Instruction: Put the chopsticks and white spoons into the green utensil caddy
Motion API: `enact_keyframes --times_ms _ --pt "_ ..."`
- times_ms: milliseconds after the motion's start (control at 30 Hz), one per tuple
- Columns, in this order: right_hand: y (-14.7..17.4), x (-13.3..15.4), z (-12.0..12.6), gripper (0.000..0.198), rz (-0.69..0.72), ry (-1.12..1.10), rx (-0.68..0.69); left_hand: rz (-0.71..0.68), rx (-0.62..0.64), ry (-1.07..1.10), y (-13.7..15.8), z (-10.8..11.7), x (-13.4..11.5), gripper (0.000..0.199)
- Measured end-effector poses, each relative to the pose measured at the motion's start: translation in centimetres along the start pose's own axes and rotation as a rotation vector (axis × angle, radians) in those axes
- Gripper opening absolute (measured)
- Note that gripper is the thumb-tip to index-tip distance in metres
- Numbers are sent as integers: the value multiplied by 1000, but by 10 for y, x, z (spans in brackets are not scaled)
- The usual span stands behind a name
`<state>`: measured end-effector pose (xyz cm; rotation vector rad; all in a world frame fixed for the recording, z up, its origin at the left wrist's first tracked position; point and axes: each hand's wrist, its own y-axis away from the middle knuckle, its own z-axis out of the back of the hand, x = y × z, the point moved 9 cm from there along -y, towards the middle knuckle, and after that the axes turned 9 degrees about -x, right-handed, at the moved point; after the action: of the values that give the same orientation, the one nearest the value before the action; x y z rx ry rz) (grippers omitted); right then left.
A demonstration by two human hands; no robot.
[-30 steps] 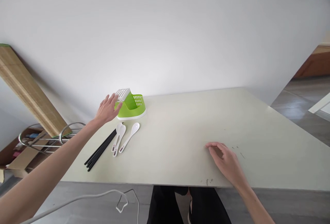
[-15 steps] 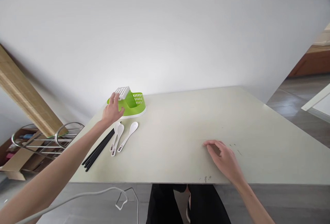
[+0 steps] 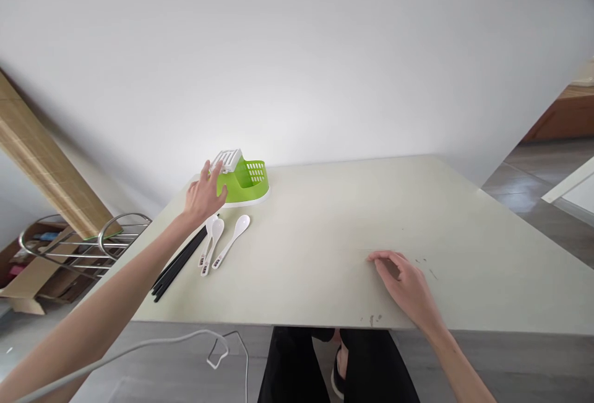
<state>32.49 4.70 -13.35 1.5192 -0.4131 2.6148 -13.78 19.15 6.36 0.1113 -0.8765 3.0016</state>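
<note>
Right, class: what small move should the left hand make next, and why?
Perhaps the left hand should close gently on the green holder: it is spread open, overlapping the white slotted top in view, though contact is unclear. The right hand is well away from the holder.

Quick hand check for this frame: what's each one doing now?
Left hand: open, at the green holder; contact unclear.
Right hand: loosely curled, partly open, nothing visibly held.
</note>
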Motion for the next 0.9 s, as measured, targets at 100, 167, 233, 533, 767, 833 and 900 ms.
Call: enact_keyframes --times_ms 100,167,233,533,767,833,900 --pt "0 -1 1 39 -5 13 10 24 -123 -3 25 18 16 66" --pt "0 -2 1 38 -8 19 15 68 -81 -24 47 15 38 62" --pt "0 -3 1 38 -14 24 15 120 127 -59 73 -3 67 60" --pt "0 -11 -1 38 -15 19 16 188 658 -193 167 -36 144 67" --pt "-2 -12 0 36 35 23 -17 104 791 -377 166 -42 132 40" --pt "-2 -10 0 35 49 14 -26 124 792 -370 164 -45 132 37" --pt "-3 -7 0 34 64 5 -34 149 785 -368 162 -48 134 38"
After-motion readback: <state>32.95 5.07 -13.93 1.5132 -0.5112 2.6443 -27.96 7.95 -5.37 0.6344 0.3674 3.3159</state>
